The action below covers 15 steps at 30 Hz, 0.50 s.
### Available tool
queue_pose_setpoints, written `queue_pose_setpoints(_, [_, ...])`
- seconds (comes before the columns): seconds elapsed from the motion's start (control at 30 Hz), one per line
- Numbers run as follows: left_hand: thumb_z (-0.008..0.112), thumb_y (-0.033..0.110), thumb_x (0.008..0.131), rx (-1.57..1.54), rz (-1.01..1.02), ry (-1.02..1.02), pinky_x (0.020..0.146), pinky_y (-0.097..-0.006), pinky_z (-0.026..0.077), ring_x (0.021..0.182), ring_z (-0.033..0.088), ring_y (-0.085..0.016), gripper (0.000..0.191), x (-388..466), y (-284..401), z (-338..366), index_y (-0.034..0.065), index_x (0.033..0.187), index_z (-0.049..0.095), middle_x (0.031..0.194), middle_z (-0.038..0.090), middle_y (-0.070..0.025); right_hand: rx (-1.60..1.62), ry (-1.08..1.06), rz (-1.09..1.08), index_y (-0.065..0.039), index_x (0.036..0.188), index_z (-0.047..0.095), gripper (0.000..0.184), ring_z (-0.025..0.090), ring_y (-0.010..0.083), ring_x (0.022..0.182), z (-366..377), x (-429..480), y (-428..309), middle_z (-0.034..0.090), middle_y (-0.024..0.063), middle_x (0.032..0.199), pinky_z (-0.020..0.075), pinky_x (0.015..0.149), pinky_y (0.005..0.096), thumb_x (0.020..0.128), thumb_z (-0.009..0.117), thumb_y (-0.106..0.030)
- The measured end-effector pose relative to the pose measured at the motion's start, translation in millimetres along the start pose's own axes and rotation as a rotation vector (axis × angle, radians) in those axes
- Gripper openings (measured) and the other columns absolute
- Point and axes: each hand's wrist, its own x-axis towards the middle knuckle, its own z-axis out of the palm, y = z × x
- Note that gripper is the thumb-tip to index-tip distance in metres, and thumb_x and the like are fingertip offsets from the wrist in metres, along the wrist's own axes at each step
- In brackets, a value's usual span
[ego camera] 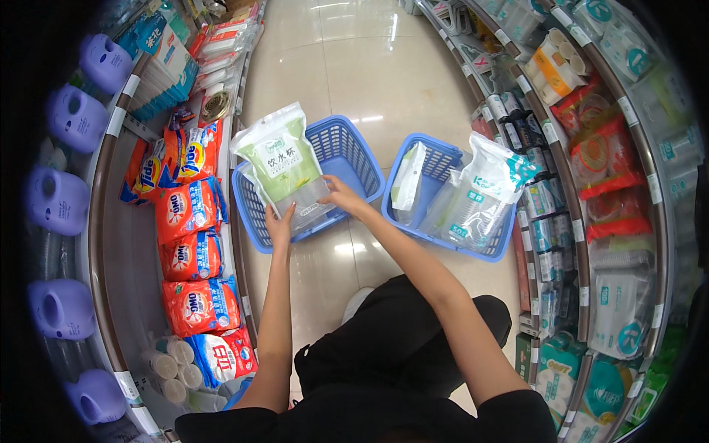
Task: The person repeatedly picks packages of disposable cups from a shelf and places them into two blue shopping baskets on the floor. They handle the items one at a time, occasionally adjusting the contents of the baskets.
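Both hands hold a green and white plastic pack of clear disposable cups (285, 166) over the left blue plastic shopping basket (354, 160). My left hand (279, 224) grips its lower left edge, thumb on the front. My right hand (339, 196) is at its lower right side, fingers against the clear part. Behind the pack, part of another clear package shows at its left edge. To the right, a second blue basket (424, 235) holds a large pack of clear plastic cups (484, 194) and a slimmer white and green pack (408, 180).
Shelves flank the tiled aisle floor (354, 72). On the left are Omo laundry detergent bags (191, 207), Tide bags (194, 155) and purple jugs (58, 202). The right shelves carry packaged cups (620, 310), red packs (606, 155) and paper rolls (556, 371). My bent knees are below the baskets.
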Motion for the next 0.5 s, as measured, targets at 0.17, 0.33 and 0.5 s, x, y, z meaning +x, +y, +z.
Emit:
queue_pose_setpoints(0.17, [0.076, 0.035, 0.073, 0.567, -0.117, 0.083, 0.089, -0.0366, 0.043, 0.104, 0.056, -0.026, 0.073, 16, -48, -39, -0.0013, 0.128, 0.045, 0.113, 0.059, -0.017, -0.277, -0.21, -0.003, -0.005, 0.139, 0.034, 0.084, 0.041, 0.0293, 0.127, 12, 1, 27, 0.043, 0.0224, 0.136, 0.0352, 0.103, 0.0351, 0.069, 0.074, -0.03])
queue_pose_setpoints(0.33, [0.071, 0.046, 0.073, 0.674, -0.143, 0.009, 0.107, -0.0391, 0.028, 0.13, 0.035, -0.036, 0.088, 28, -57, -41, -0.0015, 0.138, 0.035, 0.142, 0.035, -0.0239, -0.594, -0.123, -0.151, -0.007, 0.122, 0.054, 0.066, 0.058, 0.0361, 0.103, 13, 4, 43, 0.06, 0.0209, 0.115, 0.0467, 0.09, 0.0419, 0.07, 0.065, -0.045])
queue_pose_setpoints(0.5, [0.074, 0.029, 0.076, 0.872, 0.091, 0.27, 0.105, -0.0451, 0.029, 0.128, 0.033, -0.042, 0.085, 18, -47, -11, -0.0026, 0.14, 0.028, 0.137, 0.035, -0.0288, -0.653, -0.082, -0.145, -0.004, 0.113, 0.059, 0.054, 0.06, 0.0361, 0.098, 3, 0, 45, 0.063, 0.0208, 0.106, 0.0476, 0.086, 0.0427, 0.068, 0.068, -0.032])
